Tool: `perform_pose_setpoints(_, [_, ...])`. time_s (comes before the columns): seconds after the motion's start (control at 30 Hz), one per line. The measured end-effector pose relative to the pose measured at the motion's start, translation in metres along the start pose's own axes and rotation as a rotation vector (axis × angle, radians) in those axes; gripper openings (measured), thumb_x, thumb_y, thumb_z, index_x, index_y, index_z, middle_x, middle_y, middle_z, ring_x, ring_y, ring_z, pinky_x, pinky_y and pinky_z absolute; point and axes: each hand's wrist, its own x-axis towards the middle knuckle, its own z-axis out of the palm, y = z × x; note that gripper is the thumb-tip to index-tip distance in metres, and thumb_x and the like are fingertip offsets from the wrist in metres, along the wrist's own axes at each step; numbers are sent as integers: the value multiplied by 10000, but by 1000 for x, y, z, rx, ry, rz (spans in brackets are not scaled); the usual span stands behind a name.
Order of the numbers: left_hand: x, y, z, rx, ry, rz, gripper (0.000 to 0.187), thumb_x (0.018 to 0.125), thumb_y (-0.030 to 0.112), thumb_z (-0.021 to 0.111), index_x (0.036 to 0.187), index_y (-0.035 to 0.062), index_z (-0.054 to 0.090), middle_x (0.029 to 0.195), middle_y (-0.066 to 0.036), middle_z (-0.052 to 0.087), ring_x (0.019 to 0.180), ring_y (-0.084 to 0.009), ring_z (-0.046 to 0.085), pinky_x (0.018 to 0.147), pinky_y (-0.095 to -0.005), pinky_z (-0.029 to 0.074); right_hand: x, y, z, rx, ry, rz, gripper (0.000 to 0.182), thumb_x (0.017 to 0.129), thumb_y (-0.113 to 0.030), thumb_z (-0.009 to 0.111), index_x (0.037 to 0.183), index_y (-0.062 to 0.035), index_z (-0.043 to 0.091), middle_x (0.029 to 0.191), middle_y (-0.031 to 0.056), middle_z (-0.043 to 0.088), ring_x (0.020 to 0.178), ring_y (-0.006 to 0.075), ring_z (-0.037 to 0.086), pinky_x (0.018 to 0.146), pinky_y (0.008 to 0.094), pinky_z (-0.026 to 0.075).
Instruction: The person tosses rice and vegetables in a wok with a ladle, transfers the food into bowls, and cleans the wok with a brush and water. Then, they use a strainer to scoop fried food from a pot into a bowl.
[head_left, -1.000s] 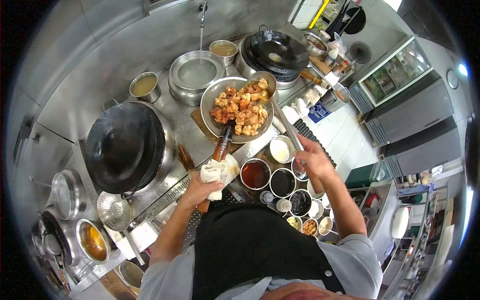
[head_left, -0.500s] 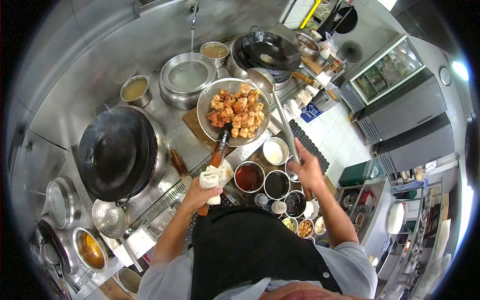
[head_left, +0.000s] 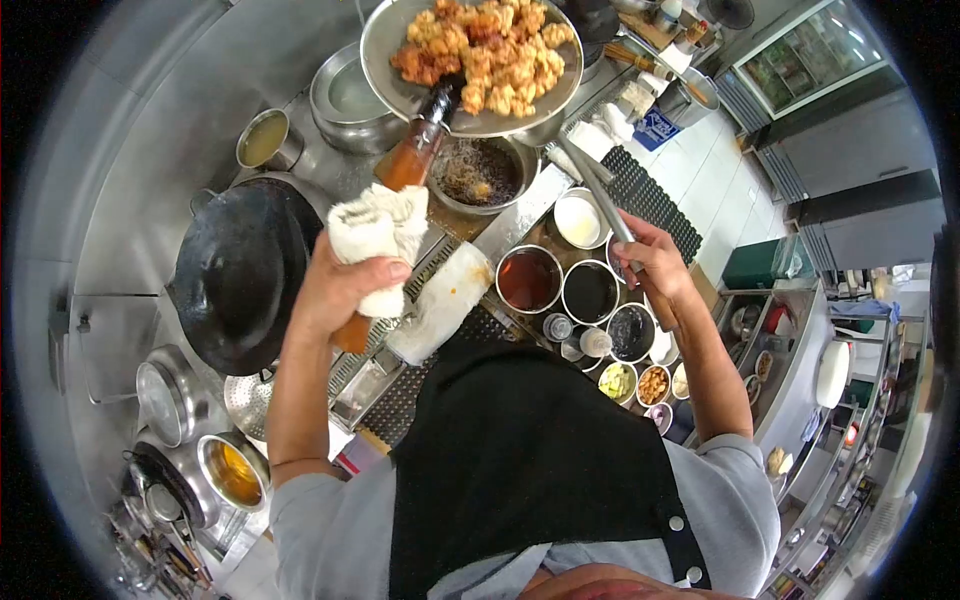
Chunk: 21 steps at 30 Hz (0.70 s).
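Note:
My left hand (head_left: 350,280) is closed round a white cloth (head_left: 380,235) wrapped on the wooden handle (head_left: 410,155) of a wide strainer (head_left: 385,60). Golden fried pieces (head_left: 490,55) are heaped in the strainer, which is raised near the top edge. Below it, a metal pot (head_left: 480,208) holds dark bubbling liquid with a small fried bit in it. My right hand (head_left: 650,262) grips the long handle of a ladle (head_left: 600,190); the ladle's bowl is mostly hidden behind the strainer.
A black wok (head_left: 240,275) sits at the left, near a pot of cloudy liquid (head_left: 265,140). Bowls of red sauce (head_left: 528,279), dark sauce (head_left: 590,292) and white contents (head_left: 580,219) stand at centre right. A folded white cloth (head_left: 440,300) lies before my apron.
The filled strainer has been lifted up and closer, uncovering the pot of dark liquid and the folded cloth. My left hand has moved up and left with it. The camera view has shifted too.

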Motion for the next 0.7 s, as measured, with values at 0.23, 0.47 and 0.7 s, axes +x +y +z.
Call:
perform_pose_setpoints(0.23, [12,25,-1,-44,71,-11,649,682,51,862,1282,-18,623,1076,-52,700,920,-133,669,797,-273,537,28,-38,22,-886,-96,-67,676,784,-171,741,1413,-1,565,1035,247,706,964,309,697,880,400,524])
perform_pose_setpoints(0.47, [17,20,-10,-20,59,-84,645,683,56,869,1272,-34,622,1058,-60,704,901,-128,672,780,-274,543,51,-62,44,-1045,-184,-19,602,792,-146,690,1377,-31,606,1137,273,702,1074,377,698,951,430,529])
perform_pose_setpoints(0.7, [17,18,-14,9,51,-61,600,697,66,867,1244,-31,638,1042,-57,710,893,-111,664,778,-271,540,64,-48,54,-1477,-103,-181,735,795,-139,699,1503,-173,503,993,218,719,930,379,708,840,489,566])
